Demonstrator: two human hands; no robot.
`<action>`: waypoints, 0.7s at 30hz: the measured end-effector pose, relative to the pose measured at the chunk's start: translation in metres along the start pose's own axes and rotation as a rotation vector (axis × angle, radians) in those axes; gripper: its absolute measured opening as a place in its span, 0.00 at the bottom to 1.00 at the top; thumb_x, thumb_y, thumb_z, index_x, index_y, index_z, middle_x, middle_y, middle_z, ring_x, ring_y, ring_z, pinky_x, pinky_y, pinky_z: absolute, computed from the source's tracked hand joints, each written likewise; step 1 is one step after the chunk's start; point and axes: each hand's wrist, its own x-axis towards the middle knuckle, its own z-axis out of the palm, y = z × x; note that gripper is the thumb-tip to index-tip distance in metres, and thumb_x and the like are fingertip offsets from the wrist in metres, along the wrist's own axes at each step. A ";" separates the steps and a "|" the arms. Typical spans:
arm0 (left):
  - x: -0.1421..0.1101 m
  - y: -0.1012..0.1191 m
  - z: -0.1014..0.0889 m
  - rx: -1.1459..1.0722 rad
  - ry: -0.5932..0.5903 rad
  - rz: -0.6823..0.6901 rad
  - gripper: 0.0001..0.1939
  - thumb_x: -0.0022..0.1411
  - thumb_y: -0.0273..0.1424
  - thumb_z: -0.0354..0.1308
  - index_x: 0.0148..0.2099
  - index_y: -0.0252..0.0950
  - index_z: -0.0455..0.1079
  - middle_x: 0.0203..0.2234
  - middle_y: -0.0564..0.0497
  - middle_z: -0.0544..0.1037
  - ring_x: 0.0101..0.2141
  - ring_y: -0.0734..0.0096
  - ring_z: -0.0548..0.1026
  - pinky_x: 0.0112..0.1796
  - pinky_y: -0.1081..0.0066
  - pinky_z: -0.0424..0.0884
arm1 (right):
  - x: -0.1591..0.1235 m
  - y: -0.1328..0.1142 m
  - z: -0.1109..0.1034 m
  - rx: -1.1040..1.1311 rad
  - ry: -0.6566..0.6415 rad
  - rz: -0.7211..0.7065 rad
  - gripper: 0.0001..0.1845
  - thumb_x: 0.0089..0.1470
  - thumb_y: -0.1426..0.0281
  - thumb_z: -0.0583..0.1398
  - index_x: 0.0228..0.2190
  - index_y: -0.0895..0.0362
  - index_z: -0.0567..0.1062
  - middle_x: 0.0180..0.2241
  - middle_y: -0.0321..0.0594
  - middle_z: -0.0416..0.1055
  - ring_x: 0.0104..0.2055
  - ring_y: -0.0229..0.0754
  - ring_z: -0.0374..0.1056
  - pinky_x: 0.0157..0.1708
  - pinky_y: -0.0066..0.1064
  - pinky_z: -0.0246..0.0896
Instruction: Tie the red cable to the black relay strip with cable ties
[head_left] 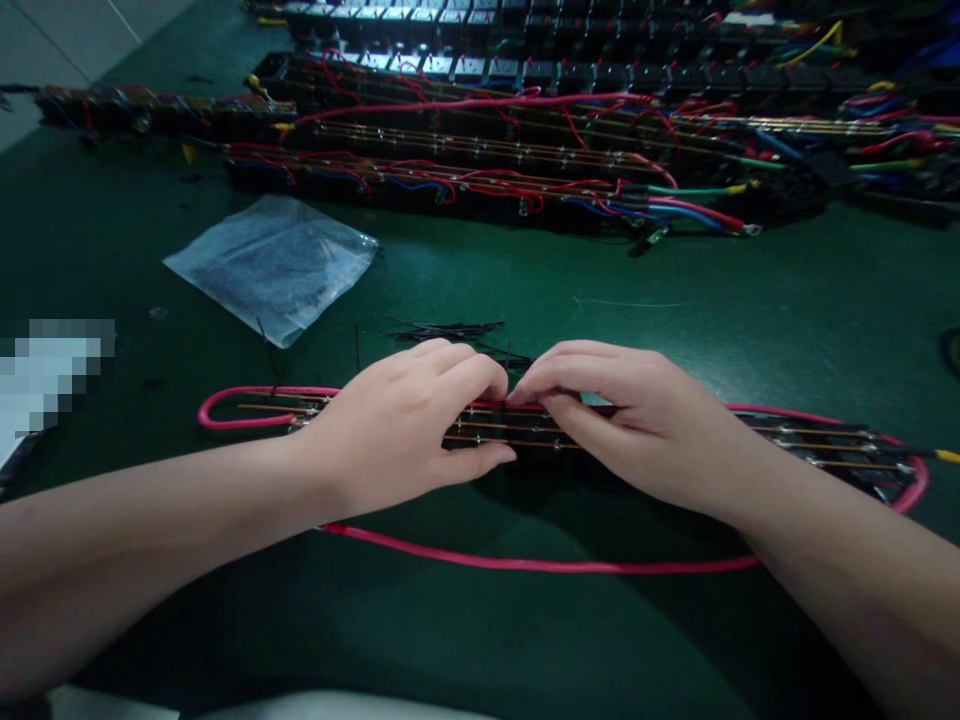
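Note:
A long black strip (806, 432) with bare brass-coloured rods and solder joints lies across the table in front of me. A thick red cable (540, 566) loops around its ends and along its near side. My left hand (409, 425) straddles the strip's middle, thumb at the near edge and fingers curled over the far edge. Beside it, my right hand (637, 420) has its fingertips pinched at the far edge, at the base of an upright thin black cable tie (508, 357). More upright cable ties (358, 348) stand along the strip to the left.
Loose black cable ties (450, 330) lie just behind the strip. A clear plastic bag (277, 262) of dark contents rests behind, to the left. Several wired black assemblies (420, 180) line the back of the green table (480, 650). A blurred-out pale object (49, 385) is at far left.

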 end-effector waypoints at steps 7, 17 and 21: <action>-0.002 0.003 0.004 0.163 0.060 0.097 0.10 0.66 0.36 0.55 0.43 0.35 0.66 0.38 0.49 0.75 0.40 0.62 0.72 0.41 0.63 0.67 | -0.002 0.001 0.000 -0.009 -0.001 -0.009 0.12 0.56 0.79 0.54 0.34 0.59 0.77 0.34 0.39 0.76 0.35 0.37 0.71 0.36 0.27 0.64; -0.004 0.003 0.004 0.246 0.086 0.083 0.10 0.66 0.39 0.54 0.42 0.36 0.66 0.37 0.50 0.74 0.38 0.60 0.70 0.39 0.60 0.64 | -0.001 -0.001 0.000 -0.006 -0.010 0.004 0.12 0.57 0.79 0.54 0.33 0.58 0.77 0.34 0.38 0.76 0.34 0.37 0.71 0.35 0.27 0.64; -0.004 0.002 0.004 0.256 0.065 0.110 0.15 0.66 0.43 0.55 0.44 0.36 0.65 0.37 0.50 0.73 0.37 0.61 0.69 0.38 0.61 0.64 | -0.002 0.001 0.000 -0.011 -0.011 -0.011 0.12 0.56 0.79 0.54 0.34 0.59 0.77 0.34 0.39 0.76 0.35 0.36 0.71 0.36 0.27 0.64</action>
